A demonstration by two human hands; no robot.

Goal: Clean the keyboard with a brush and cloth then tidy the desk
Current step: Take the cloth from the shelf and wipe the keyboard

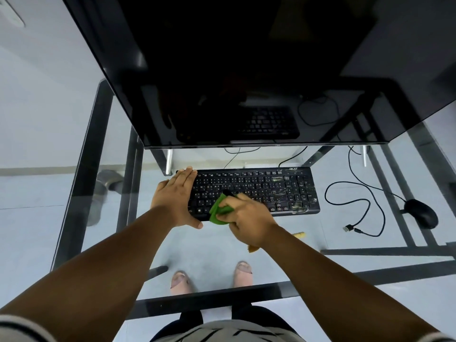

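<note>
The black keyboard (254, 191) (marked "acer" at its top right) is lying on the glass desk (308, 262). The left hand (174, 197) is resting flat, fingers straight, on its left end. The right hand (244, 218) is gripping the green cloth (218, 209) against the keys.

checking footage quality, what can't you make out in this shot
Head view only:
- Keys under the right hand and green cloth: covered.
- Dark object above the cloth: mostly hidden by that hand, unidentifiable.
- Keyboard legends: too small.
- Monitor top: cut off.
</note>
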